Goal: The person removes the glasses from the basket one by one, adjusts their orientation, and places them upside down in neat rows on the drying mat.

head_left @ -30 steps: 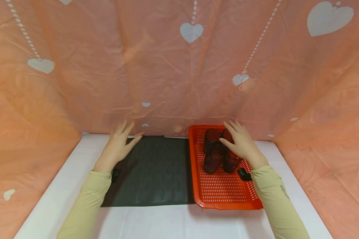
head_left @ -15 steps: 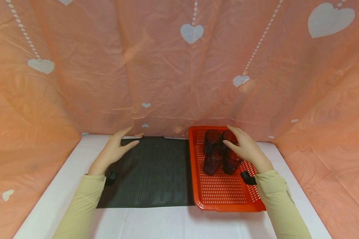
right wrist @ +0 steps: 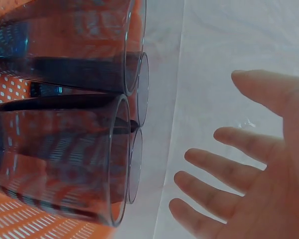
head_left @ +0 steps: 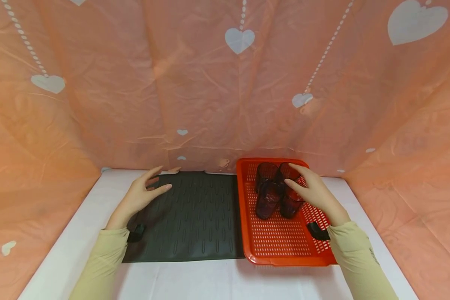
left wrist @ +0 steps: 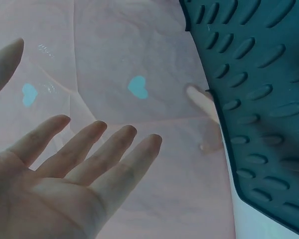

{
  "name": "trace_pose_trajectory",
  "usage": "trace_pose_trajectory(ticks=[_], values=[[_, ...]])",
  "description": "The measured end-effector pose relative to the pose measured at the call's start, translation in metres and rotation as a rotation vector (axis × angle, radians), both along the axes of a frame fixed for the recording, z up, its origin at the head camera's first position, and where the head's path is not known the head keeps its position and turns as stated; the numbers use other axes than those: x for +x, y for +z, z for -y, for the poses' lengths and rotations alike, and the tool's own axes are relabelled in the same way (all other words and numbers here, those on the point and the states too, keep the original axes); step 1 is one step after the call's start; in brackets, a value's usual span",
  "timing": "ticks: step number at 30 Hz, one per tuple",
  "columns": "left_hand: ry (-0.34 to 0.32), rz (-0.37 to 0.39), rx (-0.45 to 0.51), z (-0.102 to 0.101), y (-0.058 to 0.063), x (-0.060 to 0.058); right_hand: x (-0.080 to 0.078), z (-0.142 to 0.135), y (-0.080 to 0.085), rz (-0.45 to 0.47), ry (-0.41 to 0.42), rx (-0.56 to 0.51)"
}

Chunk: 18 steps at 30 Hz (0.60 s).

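Observation:
My left hand (head_left: 136, 196) hovers over the left part of a dark ridged mat (head_left: 195, 216), with thumb and fingers spread apart and nothing in them. In the left wrist view its palm and loosely extended fingers (left wrist: 124, 167) show beside the mat's edge. On the right, my right hand (head_left: 316, 193) is held above the far right part of a red perforated basket (head_left: 249, 233), also with nothing in it. Several dark purple, see-through drinking glasses (head_left: 268, 200) stand grouped in that basket. The right wrist view has the fingers (right wrist: 209, 194) apart from the rim of the nearest glass (right wrist: 65, 154).
Both mat and basket lie on a white tabletop (head_left: 187, 279), the basket against the mat's right side. A peach curtain (head_left: 202, 104) with white hearts hangs behind the table and along both sides.
Both hands have drawn back and apart a little, the left toward the left and the right toward the right. Glasses, basket and mat have stayed in place.

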State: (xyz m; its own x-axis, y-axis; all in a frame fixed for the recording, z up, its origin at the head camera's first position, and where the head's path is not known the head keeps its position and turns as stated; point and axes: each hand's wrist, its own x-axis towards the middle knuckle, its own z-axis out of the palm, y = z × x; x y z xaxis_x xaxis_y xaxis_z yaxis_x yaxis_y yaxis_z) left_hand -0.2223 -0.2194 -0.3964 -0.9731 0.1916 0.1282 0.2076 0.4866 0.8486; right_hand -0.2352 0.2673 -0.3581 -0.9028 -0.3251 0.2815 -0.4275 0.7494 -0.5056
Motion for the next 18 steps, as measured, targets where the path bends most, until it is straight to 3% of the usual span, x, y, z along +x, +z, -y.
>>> trace_pose_trajectory(ticks=[18], values=[[-0.111,0.066,0.109,0.000,-0.005,0.006,0.013,-0.021,-0.004,0.191,-0.033,-0.227]])
